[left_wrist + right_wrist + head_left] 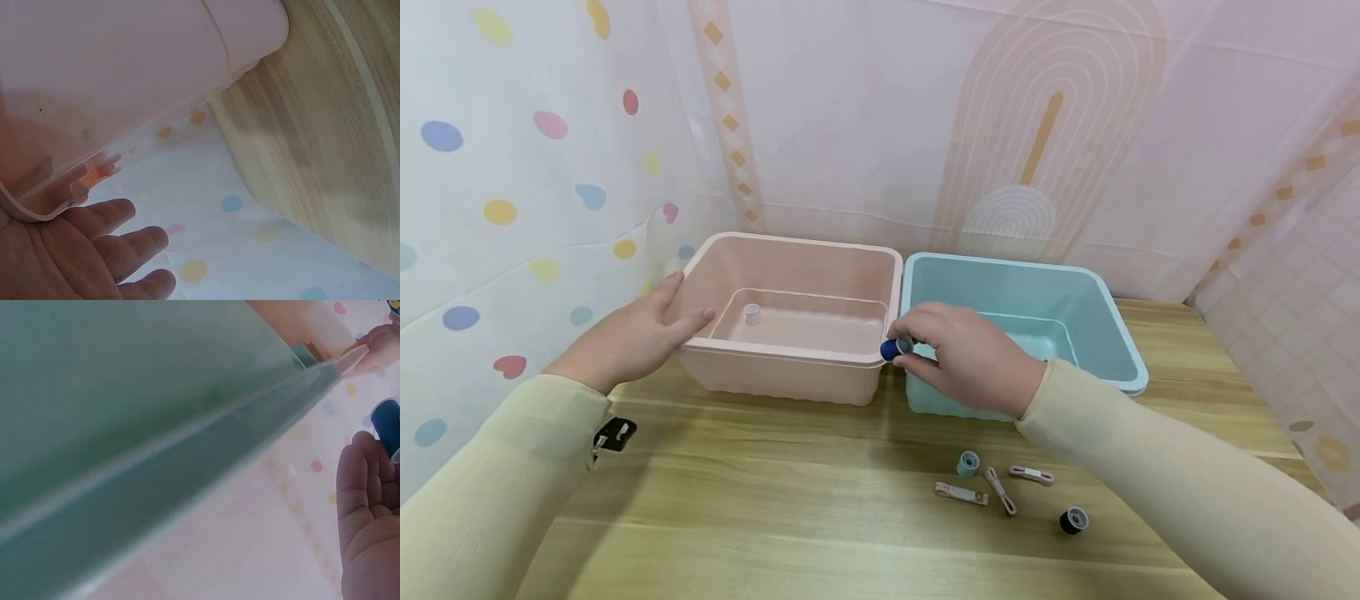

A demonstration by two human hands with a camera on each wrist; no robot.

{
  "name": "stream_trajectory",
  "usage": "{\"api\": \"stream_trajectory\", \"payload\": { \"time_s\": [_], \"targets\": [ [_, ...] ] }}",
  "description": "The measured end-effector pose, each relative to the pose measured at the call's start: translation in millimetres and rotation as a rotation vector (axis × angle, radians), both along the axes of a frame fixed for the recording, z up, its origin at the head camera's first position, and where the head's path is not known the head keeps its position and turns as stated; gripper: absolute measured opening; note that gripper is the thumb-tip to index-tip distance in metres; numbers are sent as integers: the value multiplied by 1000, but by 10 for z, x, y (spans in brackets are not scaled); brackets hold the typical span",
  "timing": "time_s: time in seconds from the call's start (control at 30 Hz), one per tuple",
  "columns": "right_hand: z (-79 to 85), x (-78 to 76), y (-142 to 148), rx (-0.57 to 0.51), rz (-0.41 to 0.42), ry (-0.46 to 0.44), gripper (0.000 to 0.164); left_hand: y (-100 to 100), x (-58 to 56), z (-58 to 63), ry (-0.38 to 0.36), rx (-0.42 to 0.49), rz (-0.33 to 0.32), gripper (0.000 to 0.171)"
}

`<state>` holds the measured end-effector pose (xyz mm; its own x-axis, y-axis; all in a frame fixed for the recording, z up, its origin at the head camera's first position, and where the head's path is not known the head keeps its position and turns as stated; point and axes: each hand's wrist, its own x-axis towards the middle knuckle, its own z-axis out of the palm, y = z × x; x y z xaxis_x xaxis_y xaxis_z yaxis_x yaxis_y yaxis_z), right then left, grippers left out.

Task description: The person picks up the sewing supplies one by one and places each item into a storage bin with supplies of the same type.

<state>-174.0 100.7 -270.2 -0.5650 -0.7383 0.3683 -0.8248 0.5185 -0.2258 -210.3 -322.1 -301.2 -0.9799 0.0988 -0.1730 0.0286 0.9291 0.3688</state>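
My right hand [966, 354] pinches a blue thread spool [891, 347] between thumb and fingers, above the spot where the two bins meet. In the right wrist view the same blue spool [387, 428] shows at the edge, by the fingertips. My left hand [640, 333] rests at the left rim of the pink bin [790, 358], its fingers extended; the left wrist view shows the palm against that rim. Inside the pink bin stands a white spool [752, 314]. The light blue bin [1022, 271] sits to the right, partly hidden behind my right hand.
On the wooden table [760, 500] in front of the bins lie a light blue spool [967, 463], a black spool [1073, 521], a folded patterned ribbon [961, 493] and two bundled cords [1000, 492]. Patterned cloth [850, 125] hangs behind and at the sides.
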Motion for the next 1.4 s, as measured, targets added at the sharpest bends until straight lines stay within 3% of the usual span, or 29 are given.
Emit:
{"api": "stream_trajectory", "payload": {
  "time_s": [0.63, 1.07, 1.4],
  "targets": [
    [194, -236, -437, 67, -20, -15, 11, -14, -10, 4, 7, 1, -4, 106],
    [388, -372, -700, 88, -26, -105, 10, -15, -13, -15, 8, 12, -4, 106],
    [448, -487, -1012, 232, -76, -63, 10, -13, -1, -13, 13, 26, -3, 107]
  ]
}}
